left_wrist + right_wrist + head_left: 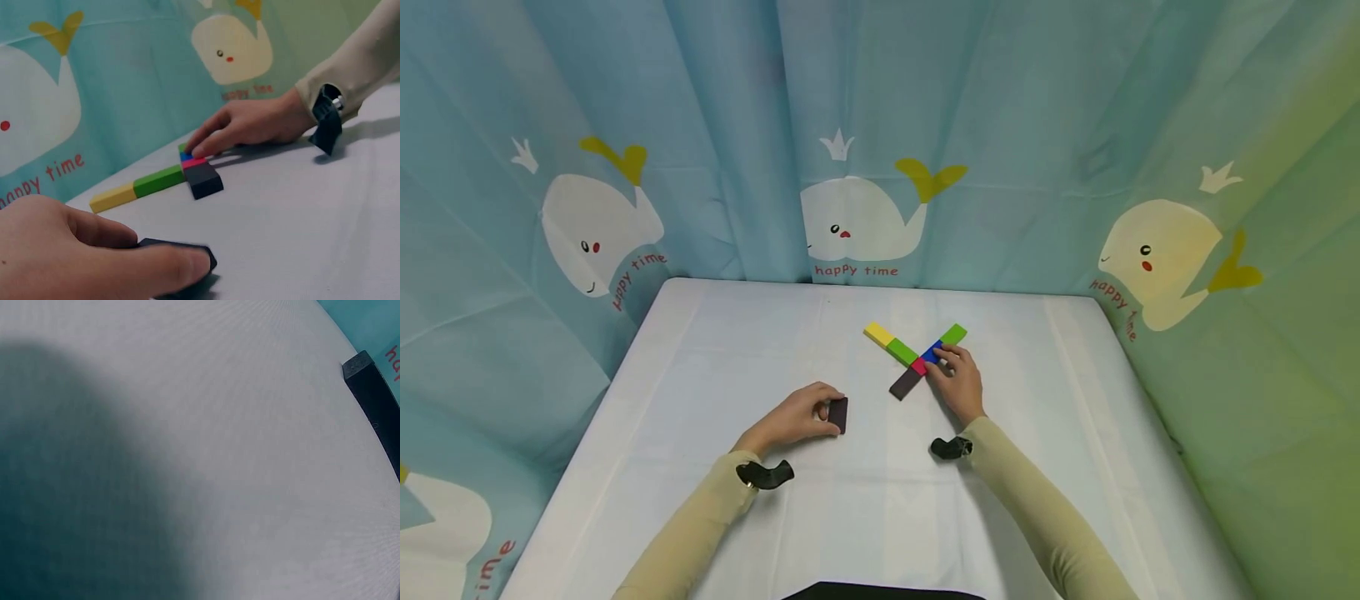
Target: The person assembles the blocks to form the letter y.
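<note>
In the head view, my left hand (797,414) pinches a dark, nearly black rectangular block (838,415) between thumb and fingers, just over the white table or on it. My right hand (958,385) has thumb and fingertips about a blue block (932,353), part of which they cover. This block belongs to a V-like arrangement: a green block (954,334) beyond it, a small red block (918,366) at the junction, and a dark block (906,383) nearest me. From the junction, another green block (902,352) and a yellow block (877,334) run off to the far left.
The table (722,333) has a white cloth. Blue-green curtains (730,125) with whale prints hang along its back and sides. Each wrist wears a black strap (765,475). In the right wrist view, a dark block (375,403) shows at the right edge, and a blurred shadow covers the left.
</note>
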Demonstrator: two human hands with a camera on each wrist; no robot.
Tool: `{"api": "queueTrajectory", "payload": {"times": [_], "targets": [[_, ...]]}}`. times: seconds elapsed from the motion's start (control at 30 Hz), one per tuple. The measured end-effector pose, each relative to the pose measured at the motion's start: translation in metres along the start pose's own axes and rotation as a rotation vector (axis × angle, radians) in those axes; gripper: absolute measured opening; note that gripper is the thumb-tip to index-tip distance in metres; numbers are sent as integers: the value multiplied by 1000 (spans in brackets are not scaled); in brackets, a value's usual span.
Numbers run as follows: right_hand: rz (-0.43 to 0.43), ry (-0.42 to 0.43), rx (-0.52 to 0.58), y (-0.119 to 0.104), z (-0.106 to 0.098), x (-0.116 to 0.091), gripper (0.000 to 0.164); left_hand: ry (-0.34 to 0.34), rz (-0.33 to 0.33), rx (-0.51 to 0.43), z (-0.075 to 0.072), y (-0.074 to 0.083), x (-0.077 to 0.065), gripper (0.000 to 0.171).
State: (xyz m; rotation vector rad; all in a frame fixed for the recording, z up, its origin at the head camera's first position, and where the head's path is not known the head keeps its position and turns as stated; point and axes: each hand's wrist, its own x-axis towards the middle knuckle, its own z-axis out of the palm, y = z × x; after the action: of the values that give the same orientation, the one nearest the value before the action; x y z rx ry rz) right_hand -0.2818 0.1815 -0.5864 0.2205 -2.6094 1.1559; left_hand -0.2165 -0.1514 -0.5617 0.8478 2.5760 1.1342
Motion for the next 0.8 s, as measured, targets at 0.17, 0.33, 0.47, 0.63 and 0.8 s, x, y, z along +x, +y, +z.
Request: {"api": "queueTrajectory", "payload": {"times": [0.17,0.33,0.47,0.63,0.8], "targets": [[-6,12,-1,-2,0,-1,39,-21,-4,-28,1,4,6,56],[2,7,-3,-3,0,-1,39,-86,-3,-62,0,10,14,55],[12,1,0,-3,-1,-2,40,-152,27,-102,0,17,22,55],[20,-11,-1,-3,-2,-2,40,-205,96,-119,8,18,30,53],[21,-18,-13,-2,-3,-1,41,-188,103,-38,17,15,37,44]]}}
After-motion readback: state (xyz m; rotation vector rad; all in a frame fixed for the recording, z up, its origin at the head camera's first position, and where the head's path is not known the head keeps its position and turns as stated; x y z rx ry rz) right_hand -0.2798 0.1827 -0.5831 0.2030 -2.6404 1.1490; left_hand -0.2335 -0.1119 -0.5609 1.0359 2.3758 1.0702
